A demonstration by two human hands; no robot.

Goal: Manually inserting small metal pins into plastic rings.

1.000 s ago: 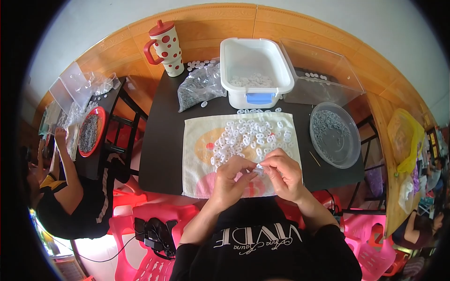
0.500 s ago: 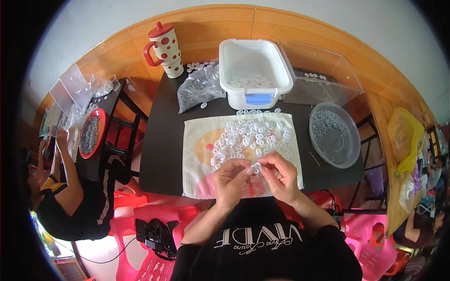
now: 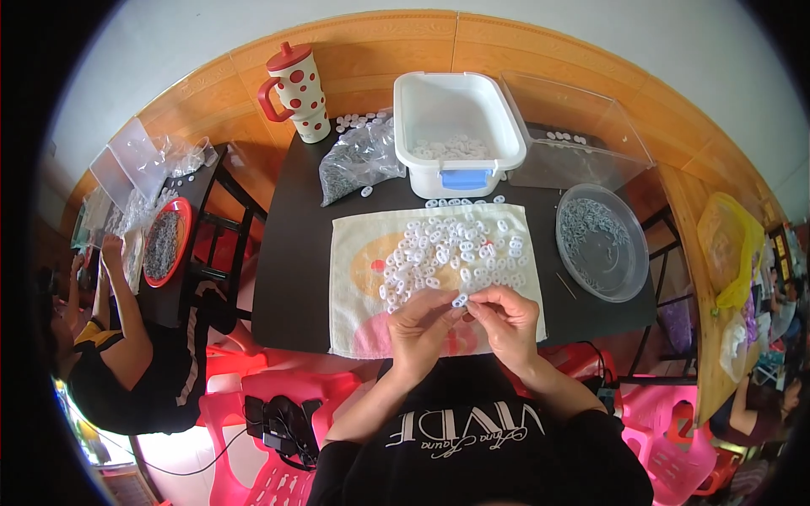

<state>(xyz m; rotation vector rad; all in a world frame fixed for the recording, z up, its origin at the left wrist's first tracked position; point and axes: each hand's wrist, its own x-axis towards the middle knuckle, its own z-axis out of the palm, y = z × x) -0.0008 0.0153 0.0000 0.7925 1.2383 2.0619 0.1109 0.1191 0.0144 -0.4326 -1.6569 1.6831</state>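
Note:
Over the near edge of a patterned towel (image 3: 348,288), my left hand (image 3: 417,331) and my right hand (image 3: 511,327) meet, fingers pinched around one small white oval plastic piece with two dark holes (image 3: 460,300). Both thumbs press close to it from either side. Whether a smaller part is also between the fingertips, I cannot tell. Just beyond my fingers, many similar white two-hole pieces (image 3: 439,244) lie spread in a loose heap on the towel. A thin stick-like tool (image 3: 566,285) rests on the dark table to the right.
Behind the towel stands a white bin (image 3: 460,173) with a blue latch, holding more white pieces. A clear bag of small grey parts (image 3: 363,160) and a spotted tumbler (image 3: 301,93) are to its left. Right sits a round clear tray (image 3: 602,244) of grey parts. Another person works at left.
The white piece has turned slightly between my fingertips, its two holes now showing more plainly. My hands have barely shifted.

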